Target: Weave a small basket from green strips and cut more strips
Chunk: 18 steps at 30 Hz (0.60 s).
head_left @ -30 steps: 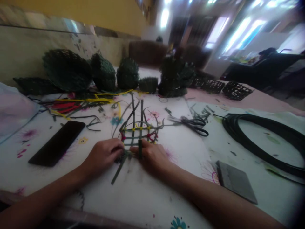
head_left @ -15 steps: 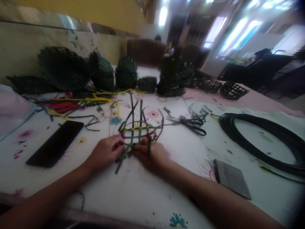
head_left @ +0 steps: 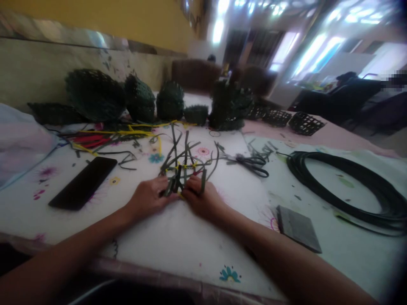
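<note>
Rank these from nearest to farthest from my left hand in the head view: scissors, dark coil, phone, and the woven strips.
From your left hand:
1. Woven strips: at its fingers, between both hands.
2. Phone: to its left.
3. Scissors: to the right, past your right hand.
4. Dark coil: farther right, beyond the scissors.

Dim tabletop (head_left: 178,250); glare from windows (head_left: 329,51), upper right; soft blur throughout.

Yellow wall (head_left: 111,21) left — brown furniture (head_left: 194,71) at back — bright, blurred windows (head_left: 285,51) right.
</note>
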{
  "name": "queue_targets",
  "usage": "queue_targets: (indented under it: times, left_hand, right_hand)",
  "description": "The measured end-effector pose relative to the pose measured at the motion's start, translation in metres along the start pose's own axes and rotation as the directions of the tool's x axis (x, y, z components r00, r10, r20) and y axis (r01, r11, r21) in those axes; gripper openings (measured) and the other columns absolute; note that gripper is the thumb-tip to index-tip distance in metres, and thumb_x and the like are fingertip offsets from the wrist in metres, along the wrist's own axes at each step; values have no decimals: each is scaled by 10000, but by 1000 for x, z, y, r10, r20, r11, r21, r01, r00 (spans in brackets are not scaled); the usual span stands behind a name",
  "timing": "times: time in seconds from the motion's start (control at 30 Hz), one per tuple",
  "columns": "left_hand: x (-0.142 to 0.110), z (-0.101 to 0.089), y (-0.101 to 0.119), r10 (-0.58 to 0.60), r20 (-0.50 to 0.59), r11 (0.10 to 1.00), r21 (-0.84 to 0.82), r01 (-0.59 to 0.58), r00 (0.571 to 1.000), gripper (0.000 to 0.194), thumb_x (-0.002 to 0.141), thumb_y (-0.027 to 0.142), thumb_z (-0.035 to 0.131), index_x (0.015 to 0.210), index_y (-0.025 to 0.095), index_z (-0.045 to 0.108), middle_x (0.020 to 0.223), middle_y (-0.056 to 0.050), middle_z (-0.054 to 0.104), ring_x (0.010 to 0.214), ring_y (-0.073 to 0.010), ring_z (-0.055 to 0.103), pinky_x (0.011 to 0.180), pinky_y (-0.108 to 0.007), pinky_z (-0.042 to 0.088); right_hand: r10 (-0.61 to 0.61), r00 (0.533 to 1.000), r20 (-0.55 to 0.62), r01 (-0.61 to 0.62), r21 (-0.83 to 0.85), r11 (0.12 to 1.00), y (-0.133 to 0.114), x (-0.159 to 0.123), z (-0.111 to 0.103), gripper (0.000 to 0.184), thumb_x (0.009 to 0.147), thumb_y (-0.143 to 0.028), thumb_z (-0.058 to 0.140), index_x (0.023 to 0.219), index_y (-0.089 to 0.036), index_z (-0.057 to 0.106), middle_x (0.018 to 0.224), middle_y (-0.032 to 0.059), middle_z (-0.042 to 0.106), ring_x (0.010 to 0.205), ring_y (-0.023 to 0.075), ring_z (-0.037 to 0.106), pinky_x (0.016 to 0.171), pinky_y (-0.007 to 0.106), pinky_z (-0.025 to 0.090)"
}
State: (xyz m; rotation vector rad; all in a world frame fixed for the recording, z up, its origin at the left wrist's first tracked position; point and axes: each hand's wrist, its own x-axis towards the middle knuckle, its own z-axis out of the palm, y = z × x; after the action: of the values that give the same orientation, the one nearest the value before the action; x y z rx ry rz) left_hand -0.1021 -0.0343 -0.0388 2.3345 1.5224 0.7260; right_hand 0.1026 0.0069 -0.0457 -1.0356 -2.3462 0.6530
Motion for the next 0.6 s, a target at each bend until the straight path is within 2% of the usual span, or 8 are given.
queue_targets:
  times: [0.13, 0.33, 0.5, 0.6]
  left_hand:
    - [8, -2, 3, -99, 21, 994, 38, 98, 995, 244, 879, 385, 554, 789, 204, 690, 787, -14, 677, 752, -164, 625, 678, -256, 428]
    - [27, -3, 7, -297, 105, 941, 203, 272, 949, 260, 839, 420, 572, 743, 201, 673, 721, -31, 678, 692, -200, 620, 588, -276, 366]
    - [35, 0, 12, -317, 113, 907, 328, 266, 942, 226, 836, 393, 557, 771, 226, 694, 739, -44, 687, 700, -221, 620, 562, -278, 336]
    - [32, 0, 12, -299, 127, 906, 349, 240, 946, 252, 858, 389, 523, 750, 225, 682, 750, -43, 687, 715, -214, 616, 564, -275, 322]
  right_hand:
    - [84, 996, 33, -84, 1, 996, 0, 6, -2, 205, 847, -153, 588, 646, -170, 553, 604, -31, 529, 597, 112, 481, 546, 221, 304]
    - [181, 980, 80, -177, -49, 983, -3, 16, -5, 162, 800, -149, 598, 647, -178, 553, 616, -9, 554, 585, 123, 461, 528, 244, 264]
    - [248, 962, 110, -239, -92, 967, -6, 20, -3, 88, 807, -150, 592, 722, -173, 593, 655, 17, 583, 596, 139, 454, 539, 263, 247]
    - [212, 963, 165, -209, -33, 977, 1, 21, -9, 98, 823, -165, 610, 725, -164, 605, 658, 1, 582, 614, 130, 478, 547, 244, 283]
